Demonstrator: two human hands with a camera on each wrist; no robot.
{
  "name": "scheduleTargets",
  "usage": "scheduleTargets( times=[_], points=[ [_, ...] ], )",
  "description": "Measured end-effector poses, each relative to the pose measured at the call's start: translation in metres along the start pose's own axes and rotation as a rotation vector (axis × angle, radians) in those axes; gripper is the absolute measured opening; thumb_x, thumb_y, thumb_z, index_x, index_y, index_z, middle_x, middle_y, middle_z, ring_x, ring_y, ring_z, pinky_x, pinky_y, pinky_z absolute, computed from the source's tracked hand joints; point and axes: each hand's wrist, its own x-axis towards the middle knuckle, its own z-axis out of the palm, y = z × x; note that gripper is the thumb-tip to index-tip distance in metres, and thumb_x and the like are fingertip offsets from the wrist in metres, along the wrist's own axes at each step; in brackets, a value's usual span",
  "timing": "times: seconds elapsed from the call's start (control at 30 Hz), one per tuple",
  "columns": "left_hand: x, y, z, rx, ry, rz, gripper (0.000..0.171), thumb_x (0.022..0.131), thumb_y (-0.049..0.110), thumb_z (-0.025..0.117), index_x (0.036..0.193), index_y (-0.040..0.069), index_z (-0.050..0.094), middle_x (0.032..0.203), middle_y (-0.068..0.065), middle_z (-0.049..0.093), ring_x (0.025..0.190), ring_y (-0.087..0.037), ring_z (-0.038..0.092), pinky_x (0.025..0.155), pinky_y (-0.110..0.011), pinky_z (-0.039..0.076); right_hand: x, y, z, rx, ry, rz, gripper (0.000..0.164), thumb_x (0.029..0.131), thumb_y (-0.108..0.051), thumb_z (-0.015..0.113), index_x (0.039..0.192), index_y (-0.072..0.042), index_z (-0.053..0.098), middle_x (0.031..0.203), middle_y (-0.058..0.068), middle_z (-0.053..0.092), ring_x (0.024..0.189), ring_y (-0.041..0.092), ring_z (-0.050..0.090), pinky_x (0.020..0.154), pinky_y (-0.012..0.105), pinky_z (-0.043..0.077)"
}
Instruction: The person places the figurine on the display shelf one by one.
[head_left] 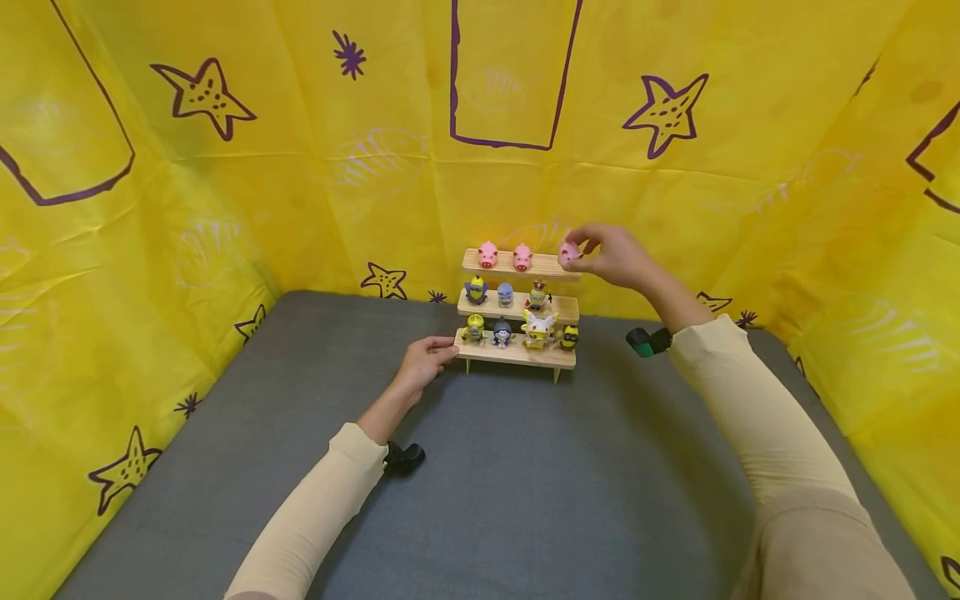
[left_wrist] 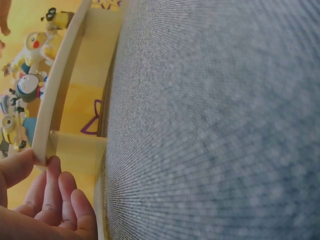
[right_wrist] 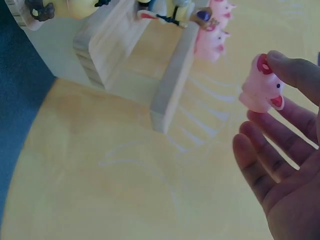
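Note:
A three-tier wooden display stand [head_left: 517,357] bears small toy figures. My right hand [head_left: 617,257] pinches a pink toy pig [right_wrist: 262,87] between thumb and fingers, by the right end of the top tier. In the right wrist view a gap shows between this pig and the top board [right_wrist: 172,80]. Two more pink pigs [head_left: 487,255] stand on the top tier, at its left and middle. My left hand [head_left: 426,365] grips the left end of the bottom board [left_wrist: 47,120], thumb above and fingertips beneath.
The middle tier holds three figures, among them a blue-grey one [head_left: 505,294]. On the bottom tier stand several more, including a white-and-yellow one [head_left: 537,330]. The stand is on a grey cloth-covered table [head_left: 480,483], before a yellow patterned curtain [head_left: 300,200].

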Motion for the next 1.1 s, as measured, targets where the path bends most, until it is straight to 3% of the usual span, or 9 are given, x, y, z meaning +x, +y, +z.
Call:
scheduleTargets(
  times=[0.33,0.7,1.1],
  points=[
    [0.000,0.000,0.001,0.002,-0.009,-0.010,0.036,0.097,0.020,0.061,0.129,0.003,0.061,0.120,-0.018,0.066,0.107,-0.030,0.061,0.092,-0.039,0.048,0.020,0.008,0.012,0.022,0.014,0.038,0.040,0.085,-0.022,0.076,0.117,-0.001,0.065,0.117,0.018,0.064,0.103,0.034,0.058,0.080,0.042,0.047],
    [0.002,0.001,0.001,0.001,-0.011,-0.008,0.036,0.097,0.021,0.061,0.128,0.003,0.061,0.119,-0.019,0.066,0.109,-0.031,0.061,0.094,-0.042,0.048,0.033,0.016,0.021,0.040,0.014,0.086,0.039,0.086,-0.021,0.074,0.118,0.001,0.065,0.112,0.019,0.064,0.097,0.032,0.055,0.076,0.036,0.042],
    [0.002,0.001,0.000,-0.008,-0.012,-0.016,0.036,0.097,0.020,0.061,0.129,0.003,0.061,0.121,-0.019,0.065,0.109,-0.031,0.061,0.095,-0.041,0.048,0.040,0.026,0.031,0.012,-0.075,0.114,0.035,0.086,-0.023,0.075,0.113,-0.002,0.065,0.119,0.018,0.063,0.098,0.031,0.053,0.079,0.038,0.043]
  ],
)
